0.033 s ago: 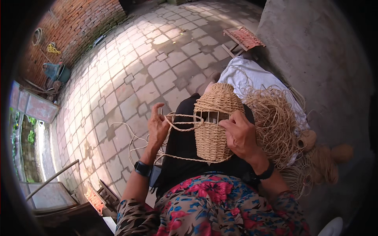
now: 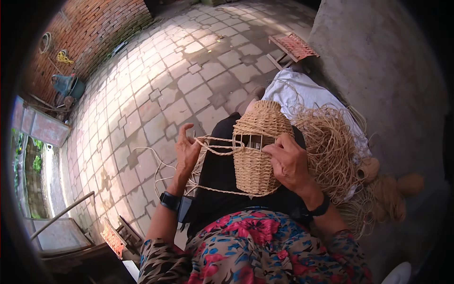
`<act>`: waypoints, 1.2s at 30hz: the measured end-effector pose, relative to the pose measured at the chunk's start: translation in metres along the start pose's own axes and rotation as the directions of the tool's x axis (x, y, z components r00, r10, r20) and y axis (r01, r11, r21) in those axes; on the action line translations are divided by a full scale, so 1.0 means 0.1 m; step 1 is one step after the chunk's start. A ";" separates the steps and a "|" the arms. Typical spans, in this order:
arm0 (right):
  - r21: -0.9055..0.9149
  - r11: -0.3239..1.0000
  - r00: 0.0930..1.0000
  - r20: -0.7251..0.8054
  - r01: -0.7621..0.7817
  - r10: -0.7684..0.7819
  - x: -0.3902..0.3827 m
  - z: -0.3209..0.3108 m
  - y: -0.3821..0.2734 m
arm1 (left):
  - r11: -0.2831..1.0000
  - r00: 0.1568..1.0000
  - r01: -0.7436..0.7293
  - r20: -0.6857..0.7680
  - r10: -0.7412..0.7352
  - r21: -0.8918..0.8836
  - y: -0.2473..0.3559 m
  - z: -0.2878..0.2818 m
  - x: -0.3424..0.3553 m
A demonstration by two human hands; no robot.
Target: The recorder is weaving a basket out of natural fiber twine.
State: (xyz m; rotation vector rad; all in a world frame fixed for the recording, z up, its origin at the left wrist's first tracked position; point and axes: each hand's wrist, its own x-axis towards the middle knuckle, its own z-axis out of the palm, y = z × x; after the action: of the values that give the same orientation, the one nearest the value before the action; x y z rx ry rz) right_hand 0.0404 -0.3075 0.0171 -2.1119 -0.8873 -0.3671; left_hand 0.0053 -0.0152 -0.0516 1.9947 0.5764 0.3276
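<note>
A woven tan basket (image 2: 255, 170) lies across my lap on dark cloth, its narrower neck pointing away from me. Between its upper and lower woven bands is a gap where bare upright ribs show. My right hand (image 2: 291, 163) grips the basket's right side at that gap, thumb along the lower band's edge. To the left of it, my left hand (image 2: 188, 154) pinches looped strands of twisted cord (image 2: 220, 139) drawn out sideways from the gap, with one finger raised. Another strand runs from the basket's lower end leftward; loose cord trails beyond my left wrist.
At my right lie a tangled heap of cord (image 2: 326, 146), a white sack (image 2: 302, 87) and cord balls (image 2: 369, 169). A low stool with a red woven seat (image 2: 295, 46) stands ahead by the grey wall (image 2: 378, 71). A bucket (image 2: 76, 88) sits beside the brick wall (image 2: 101, 38) at far left.
My left hand has shifted slightly left, pulling the cord loops a little straighter. My right hand and the basket look unmoved.
</note>
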 end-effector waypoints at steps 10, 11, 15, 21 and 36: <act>-0.142 0.937 0.946 -0.105 -0.319 0.307 0.08 0.19 0.13 | 0.783 0.808 0.444 -0.184 -0.560 -0.436 -1.44 -1.07 0.12; -0.120 0.947 0.953 -0.093 -0.299 0.289 0.09 0.23 0.10 | 0.801 0.768 0.416 -0.306 -0.563 -0.430 -1.99 -1.59 0.04; -0.068 0.943 0.936 -0.161 -0.326 0.312 -0.01 0.13 0.25 | 0.678 0.699 0.699 -0.014 -0.715 0.227 -1.76 -2.16 -0.10; 0.040 0.957 0.946 -0.145 -0.287 0.290 -0.02 0.21 0.14 | 0.926 0.966 -0.253 0.133 0.223 0.281 -0.38 -1.15 0.14; 0.086 0.947 0.937 -0.142 -0.308 0.318 -0.13 0.12 0.12 | 0.932 0.752 0.266 0.658 -0.041 -0.245 0.51 0.30 0.02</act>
State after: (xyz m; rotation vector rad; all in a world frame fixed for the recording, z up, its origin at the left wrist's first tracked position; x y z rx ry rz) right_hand 0.0390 -0.3102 -0.0045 -2.0918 -0.4556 -0.3251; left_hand 0.0337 -0.0573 -0.0208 1.5772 0.2144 -0.3575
